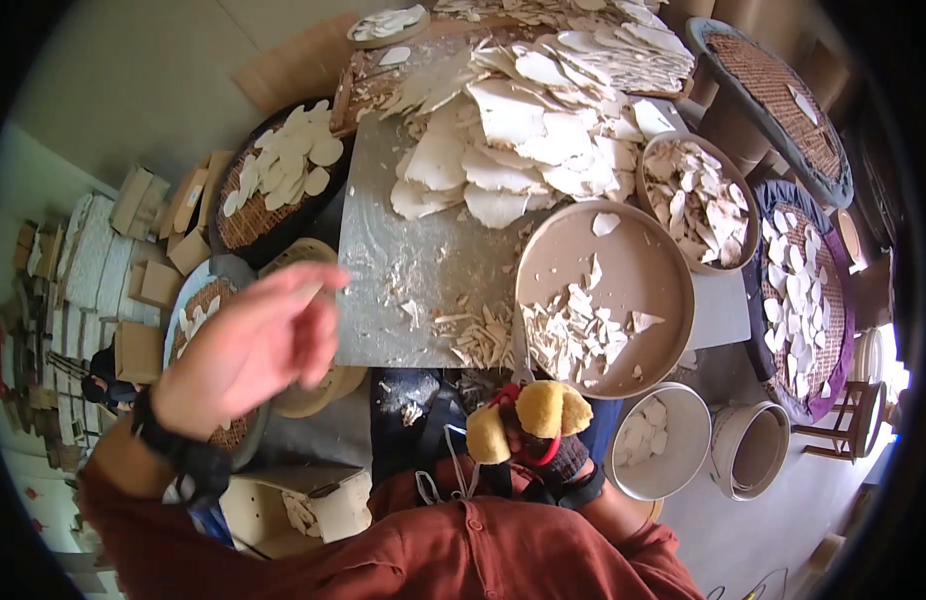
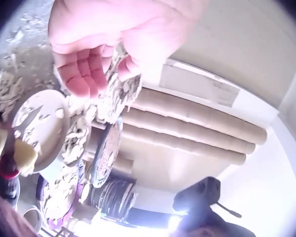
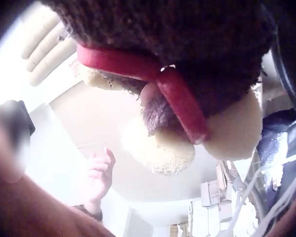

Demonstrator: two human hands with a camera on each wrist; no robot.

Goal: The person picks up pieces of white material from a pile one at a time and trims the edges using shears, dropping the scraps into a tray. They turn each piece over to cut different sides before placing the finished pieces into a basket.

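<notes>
My bare left hand is raised over the left edge of the metal-topped table, its fingers loosely bent with nothing seen between them. In the left wrist view the same hand shows its palm and bent fingers. Close to my lap, my right hand wears a dark knit glove with yellow sponge pads and a red band. It grips a knife, whose blade points up toward the round tray. The handle is hidden in the glove. White chips lie in that tray.
Large white slices are piled at the table's back. A round tray of broken pieces stands at the right. Woven trays with slices flank the table. A white bucket and an open box sit near my legs.
</notes>
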